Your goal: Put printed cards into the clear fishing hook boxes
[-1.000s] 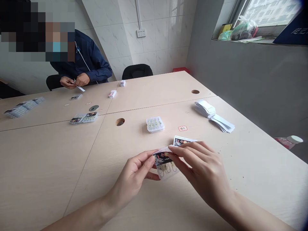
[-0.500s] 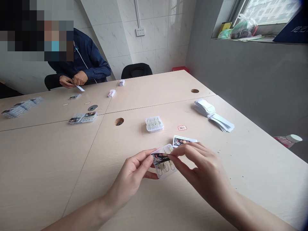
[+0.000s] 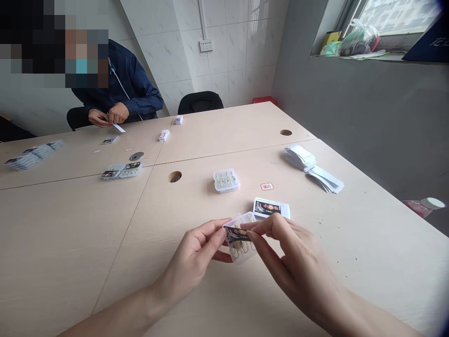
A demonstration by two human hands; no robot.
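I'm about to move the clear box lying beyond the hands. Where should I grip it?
Probably by its left and right side walls, fingers coming down from above. The clear box lies flat on the table, and those walls rise above the surface with nothing touching them.

The table point(image 3: 196, 281) is of pale beige colour with fine wood grain. The label point(image 3: 235, 234) is black, with white and red print on it. The jacket point(image 3: 140, 89) is dark blue. The wall tiles point(image 3: 215, 70) are white with grey veins. The cap point(image 3: 433, 203) is white, and the chair point(image 3: 200, 102) is black.
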